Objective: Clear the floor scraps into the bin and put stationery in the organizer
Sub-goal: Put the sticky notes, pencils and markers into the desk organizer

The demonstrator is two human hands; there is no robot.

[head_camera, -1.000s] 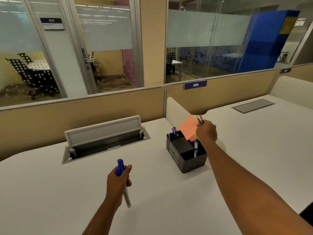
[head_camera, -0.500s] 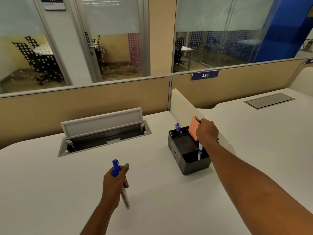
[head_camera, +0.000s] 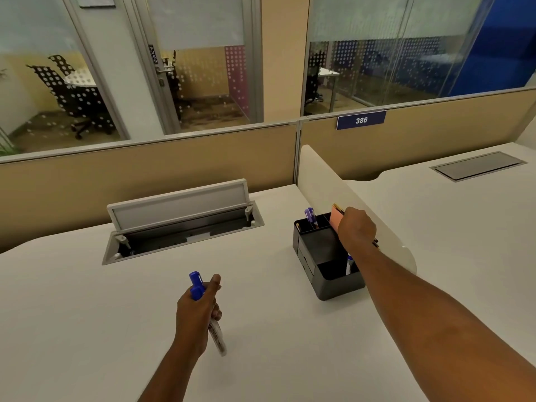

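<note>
Left hand (head_camera: 197, 309) gripping blue-capped marker (head_camera: 207, 311), right hand (head_camera: 356, 227) on orange notes (head_camera: 336, 218)

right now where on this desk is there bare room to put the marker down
Bare desk lies left of the left hand, in front of the open cable hatch. Another free patch sits between that hand's marker and the black organizer. It is crowded at the organizer itself, where the right hand holds orange sticky notes over it.

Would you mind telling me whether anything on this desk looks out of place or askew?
Only the cable tray lid set into the desk stands propped open, while the neighbouring desk's lid lies flush. The organizer sits upright; nothing looks spilled or damaged.
</note>
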